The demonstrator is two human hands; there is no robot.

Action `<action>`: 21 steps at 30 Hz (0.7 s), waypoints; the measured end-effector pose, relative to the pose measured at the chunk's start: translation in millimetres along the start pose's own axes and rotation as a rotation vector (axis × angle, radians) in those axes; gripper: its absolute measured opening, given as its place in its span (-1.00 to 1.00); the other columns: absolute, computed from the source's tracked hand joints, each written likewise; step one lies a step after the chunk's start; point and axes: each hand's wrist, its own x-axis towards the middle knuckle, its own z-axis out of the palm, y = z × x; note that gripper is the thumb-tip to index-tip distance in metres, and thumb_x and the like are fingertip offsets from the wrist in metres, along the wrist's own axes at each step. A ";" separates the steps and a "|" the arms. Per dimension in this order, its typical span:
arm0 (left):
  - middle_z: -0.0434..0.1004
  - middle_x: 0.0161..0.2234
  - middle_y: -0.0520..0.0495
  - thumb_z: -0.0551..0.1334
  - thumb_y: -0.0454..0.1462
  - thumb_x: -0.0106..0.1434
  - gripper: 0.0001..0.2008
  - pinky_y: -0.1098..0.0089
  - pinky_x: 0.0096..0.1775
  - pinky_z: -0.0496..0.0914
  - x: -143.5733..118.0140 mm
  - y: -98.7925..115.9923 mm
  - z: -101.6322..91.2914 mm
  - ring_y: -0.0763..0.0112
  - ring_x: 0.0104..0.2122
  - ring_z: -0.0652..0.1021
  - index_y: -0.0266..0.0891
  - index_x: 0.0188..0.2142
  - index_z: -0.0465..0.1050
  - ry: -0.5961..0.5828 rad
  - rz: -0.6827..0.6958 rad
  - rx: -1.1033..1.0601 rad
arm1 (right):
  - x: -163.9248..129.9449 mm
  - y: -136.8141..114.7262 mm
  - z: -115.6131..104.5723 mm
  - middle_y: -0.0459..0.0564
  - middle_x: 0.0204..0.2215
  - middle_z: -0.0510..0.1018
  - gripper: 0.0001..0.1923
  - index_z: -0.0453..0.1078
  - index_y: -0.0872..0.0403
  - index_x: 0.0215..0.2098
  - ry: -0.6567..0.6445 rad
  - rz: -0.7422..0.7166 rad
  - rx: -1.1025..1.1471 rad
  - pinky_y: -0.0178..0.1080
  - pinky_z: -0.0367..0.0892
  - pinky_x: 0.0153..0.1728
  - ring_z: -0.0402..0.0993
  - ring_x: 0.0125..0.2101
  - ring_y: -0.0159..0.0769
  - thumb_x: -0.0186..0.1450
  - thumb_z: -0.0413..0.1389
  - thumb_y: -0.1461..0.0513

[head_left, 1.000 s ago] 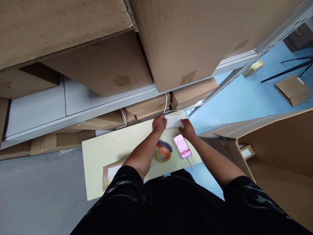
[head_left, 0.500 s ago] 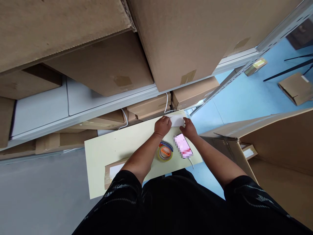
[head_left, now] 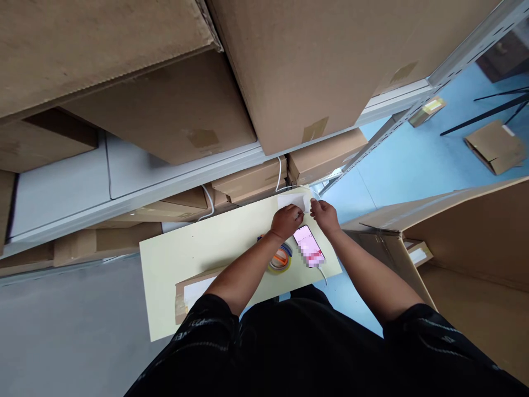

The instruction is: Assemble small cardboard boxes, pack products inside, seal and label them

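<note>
Both hands meet over the far right corner of a pale yellow table [head_left: 198,248]. My left hand [head_left: 286,221] and my right hand [head_left: 325,215] each pinch a small white sheet of paper [head_left: 292,199], lifted a little above the tabletop. Just below the hands lies a phone [head_left: 308,246] with a pink screen and a white cable at its near end. Left of the phone sits a roll of tape [head_left: 279,259] with an orange core, partly hidden by my left wrist.
A flat brown cardboard package [head_left: 188,290] with a white label lies at the table's near edge. Large cardboard boxes [head_left: 314,60] fill a grey metal shelf [head_left: 165,184] behind the table. An open carton [head_left: 463,242] stands on the right, on a blue floor.
The hands have drawn closer together and lifted the white paper off the table; my left hand moved right, now partly over the tape roll.
</note>
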 end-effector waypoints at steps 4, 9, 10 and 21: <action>0.62 -0.13 -0.13 0.24 -0.22 0.38 -0.85 0.30 -0.02 0.44 0.1 4.5 7.6 0.24 -0.08 0.59 -0.17 -0.17 0.59 -0.052 0.048 0.011 | -6.2 -6.7 -1.8 -0.04 -0.44 0.63 -0.68 0.51 0.01 -0.38 -0.002 0.090 -0.027 -0.26 0.37 -0.34 0.53 -0.37 -0.20 0.28 0.11 -0.03; 0.59 0.07 -0.13 0.15 -0.23 0.43 -0.72 0.23 0.21 0.33 6.0 3.6 10.5 0.22 0.13 0.52 -0.13 0.04 0.56 -0.099 0.156 0.023 | -1.8 -1.7 -3.4 -0.02 -0.45 0.65 -0.80 0.51 0.02 -0.41 0.101 0.129 -0.066 -0.27 0.35 -0.35 0.53 -0.38 -0.20 0.20 0.07 0.15; 0.55 0.15 -0.14 0.12 -0.24 0.43 -0.68 0.18 0.28 0.27 8.1 1.4 10.1 0.20 0.21 0.46 -0.14 0.10 0.54 -0.081 0.159 0.055 | 0.7 1.9 -5.2 -0.03 -0.48 0.64 -0.81 0.50 0.02 -0.41 0.111 0.154 -0.061 -0.28 0.35 -0.38 0.53 -0.40 -0.21 0.19 0.06 0.16; 0.03 0.48 -0.14 0.14 -0.25 0.36 -0.38 0.06 0.43 -0.10 22.0 -30.5 19.5 0.11 0.46 0.05 -0.15 0.41 0.21 -0.161 0.032 0.302 | 21.2 43.9 -33.0 -0.13 -0.73 0.48 -0.85 0.35 0.01 -0.51 0.169 0.250 0.099 -0.36 0.26 -0.59 0.41 -0.65 -0.33 0.18 0.05 0.17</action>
